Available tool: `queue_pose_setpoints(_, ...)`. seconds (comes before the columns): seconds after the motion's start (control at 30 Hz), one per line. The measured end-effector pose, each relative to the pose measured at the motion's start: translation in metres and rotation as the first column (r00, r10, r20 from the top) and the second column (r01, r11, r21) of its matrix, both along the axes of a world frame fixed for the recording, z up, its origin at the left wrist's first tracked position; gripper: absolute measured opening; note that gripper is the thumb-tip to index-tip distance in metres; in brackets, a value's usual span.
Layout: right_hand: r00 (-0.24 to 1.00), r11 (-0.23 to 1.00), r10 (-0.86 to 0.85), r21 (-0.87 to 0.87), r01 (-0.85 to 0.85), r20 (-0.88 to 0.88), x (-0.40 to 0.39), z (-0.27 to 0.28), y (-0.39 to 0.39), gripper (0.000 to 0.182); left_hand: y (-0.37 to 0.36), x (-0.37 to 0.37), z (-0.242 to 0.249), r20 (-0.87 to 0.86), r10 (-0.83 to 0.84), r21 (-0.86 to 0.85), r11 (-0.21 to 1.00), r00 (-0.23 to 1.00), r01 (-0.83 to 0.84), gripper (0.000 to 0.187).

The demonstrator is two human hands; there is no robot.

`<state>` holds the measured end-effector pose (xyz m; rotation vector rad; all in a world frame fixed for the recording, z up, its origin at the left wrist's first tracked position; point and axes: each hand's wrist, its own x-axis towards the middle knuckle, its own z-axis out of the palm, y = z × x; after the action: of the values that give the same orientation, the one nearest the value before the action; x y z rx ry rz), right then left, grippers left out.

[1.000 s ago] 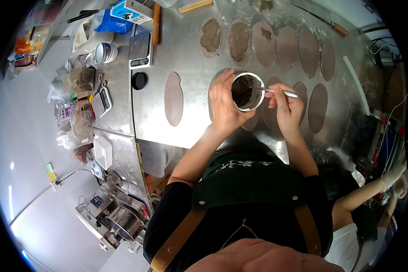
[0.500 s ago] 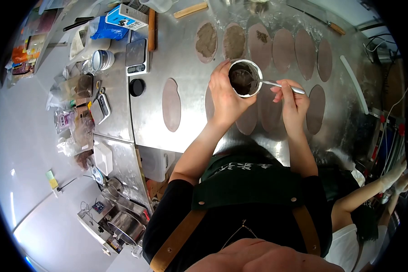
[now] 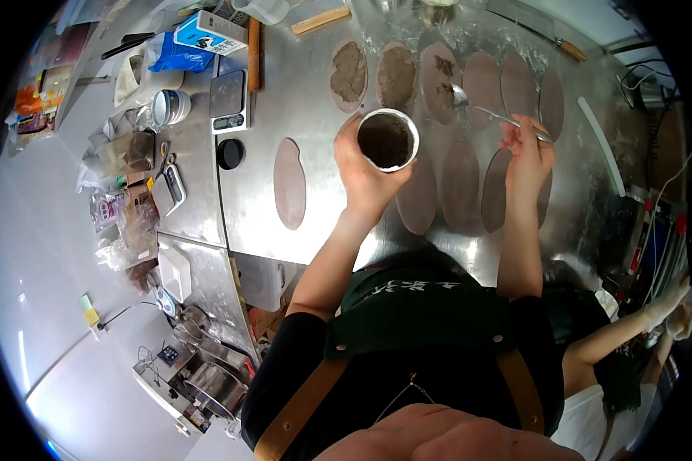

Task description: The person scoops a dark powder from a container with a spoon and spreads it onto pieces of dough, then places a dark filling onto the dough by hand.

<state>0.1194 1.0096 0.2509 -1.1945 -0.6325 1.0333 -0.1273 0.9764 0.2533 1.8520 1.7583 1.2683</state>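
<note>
My left hand (image 3: 367, 173) is wrapped round a white tub (image 3: 413, 142) of dark brown paste-like filling (image 3: 384, 140). In my right hand (image 3: 529, 154) is a metal spoon (image 3: 507, 121), gripped by its handle. The spoon's bowl rests at the third oval dough piece (image 3: 438, 104) in the upper row, which carries two small patches of filling. To its left, two dough ovals (image 3: 348, 73) (image 3: 397, 75) are largely covered with a grey-brown layer. Several plain ovals (image 3: 481, 81) lie to the right and below, some partly behind my hands.
A digital scale (image 3: 229, 100), a rolling pin (image 3: 254, 54), a black lid (image 3: 231, 154) and a carton (image 3: 211, 32) sit at the left. Beyond the ovals lie a wooden stick (image 3: 321, 19) and a long knife (image 3: 569, 50). A co-worker's gloved hands (image 3: 669, 307) are at lower right.
The spoon has left the tub and moved right and up to the third oval, where a second patch of filling now shows. My left hand and the tub have shifted slightly left.
</note>
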Motion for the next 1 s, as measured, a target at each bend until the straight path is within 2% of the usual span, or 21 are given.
queue_pose_setpoints(0.07, 0.984, 1.000, -0.026, -0.013, 0.028, 0.178, -0.001, -0.029, 0.016, 0.021, -0.007, -0.005, 0.005, -0.029, 0.027, -0.013, 1.000, 0.999, -0.028, 0.095)
queue_pose_setpoints(0.13, 0.965, 0.998, -0.034, -0.043, 0.046, 0.261, -0.007, -0.058, 0.032, 0.023, -0.014, -0.008, 0.009, -0.046, 0.044, -0.019, 0.999, 0.998, -0.045, 0.096)
queue_pose_setpoints(0.27, 0.933, 0.999, -0.015, -0.032, 0.028, 0.359, -0.018, -0.096, 0.055, 0.020, -0.027, -0.015, 0.005, 0.041, 0.019, -0.041, 0.999, 0.999, -0.017, 0.095)
queue_pose_setpoints(0.37, 0.676, 0.989, -0.056, 0.131, -0.060, 0.735, -0.023, -0.102, 0.063, 0.013, -0.034, -0.021, 0.004, 0.050, 0.031, -0.041, 0.999, 0.998, -0.029, 0.095)
queue_pose_setpoints(0.47, 0.330, 0.920, -0.225, 0.312, -0.239, 0.917, -0.027, -0.093, 0.068, 0.008, -0.039, -0.024, 0.005, 0.023, 0.052, -0.056, 0.997, 0.998, -0.050, 0.097)
queue_pose_setpoints(0.57, 0.262, 0.906, -0.177, 0.261, -0.333, 0.949, -0.030, -0.089, 0.065, 0.009, -0.043, -0.027, 0.004, 0.006, 0.063, -0.077, 0.995, 0.998, -0.063, 0.098)
queue_pose_setpoints(0.67, 0.212, 0.886, -0.197, 0.266, -0.379, 0.957, -0.029, -0.091, 0.065, 0.009, -0.046, -0.030, 0.003, -0.014, 0.068, -0.072, 0.995, 0.998, -0.069, 0.098)
queue_pose_setpoints(0.87, 0.188, 0.874, -0.227, 0.285, -0.393, 0.955, -0.030, -0.083, 0.060, 0.008, -0.051, -0.031, 0.000, 0.009, 0.070, -0.095, 0.993, 0.997, -0.069, 0.098)
queue_pose_setpoints(0.97, 0.204, 0.901, -0.233, 0.290, -0.322, 0.951, -0.024, -0.088, 0.057, 0.008, -0.053, -0.031, 0.001, 0.037, 0.065, -0.108, 0.992, 0.997, -0.061, 0.097)
queue_pose_setpoints(1.0, 0.304, 0.920, -0.217, 0.299, -0.255, 0.928, -0.022, -0.092, 0.058, 0.009, -0.053, -0.031, 0.001, 0.046, 0.064, -0.111, 0.992, 0.997, -0.059, 0.097)
